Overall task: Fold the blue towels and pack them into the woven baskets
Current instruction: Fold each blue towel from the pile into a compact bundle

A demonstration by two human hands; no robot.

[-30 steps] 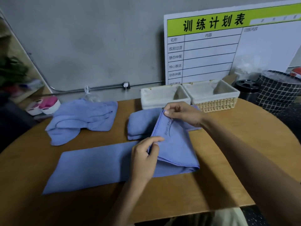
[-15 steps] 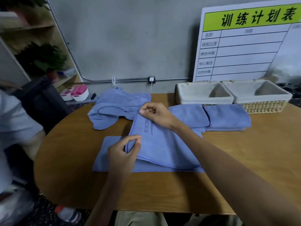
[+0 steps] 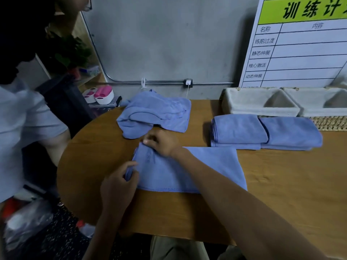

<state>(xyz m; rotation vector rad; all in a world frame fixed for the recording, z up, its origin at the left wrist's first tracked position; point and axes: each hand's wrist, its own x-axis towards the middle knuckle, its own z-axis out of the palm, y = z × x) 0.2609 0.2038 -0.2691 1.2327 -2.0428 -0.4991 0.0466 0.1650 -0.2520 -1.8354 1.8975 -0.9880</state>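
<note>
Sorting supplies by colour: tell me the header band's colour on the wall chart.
Lime green, on the chart, head view.

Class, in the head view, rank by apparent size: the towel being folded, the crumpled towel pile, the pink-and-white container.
1. towel being folded, the largest.
2. crumpled towel pile, smaller, though it lies farther from the camera.
3. pink-and-white container, clearly the smallest.

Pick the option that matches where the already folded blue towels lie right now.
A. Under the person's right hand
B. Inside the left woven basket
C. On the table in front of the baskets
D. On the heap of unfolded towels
C: the folded towels sit stacked on the table, just in front of the woven baskets, whose lined insides show no towels.
</note>
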